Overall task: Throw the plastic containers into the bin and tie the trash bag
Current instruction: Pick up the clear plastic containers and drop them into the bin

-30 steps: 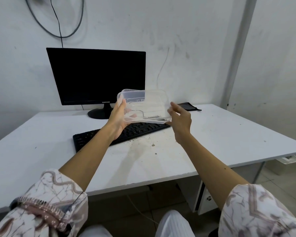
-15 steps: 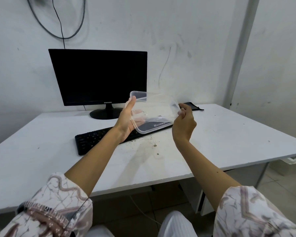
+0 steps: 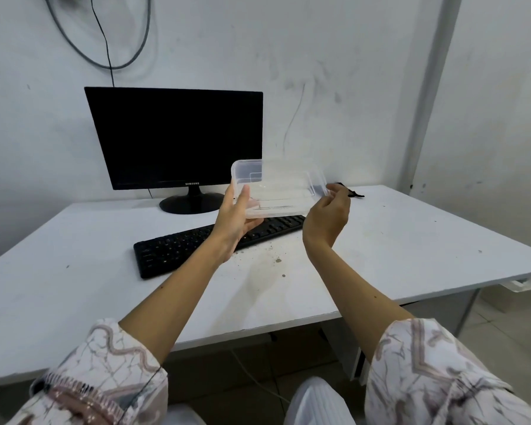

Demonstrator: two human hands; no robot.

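Soft, even indoor light; wide-angle bend at the edges.

We see faint arm shadows on the desk (image 3: 74, 302), no hard glare, and a matte black monitor (image 3: 175, 136). The wall pipe (image 3: 429, 87) leans, bowed by the lens. The clear container (image 3: 276, 191) perhaps blurs slightly at its far rim.

Clear glossy plastic container (image 3: 276, 188); matt white desk (image 3: 411, 240), gritty; black plastic keyboard (image 3: 178, 250).

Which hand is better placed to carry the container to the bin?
Probably the left hand: it cradles the clear container from beneath, while the right hand only pinches its edge.
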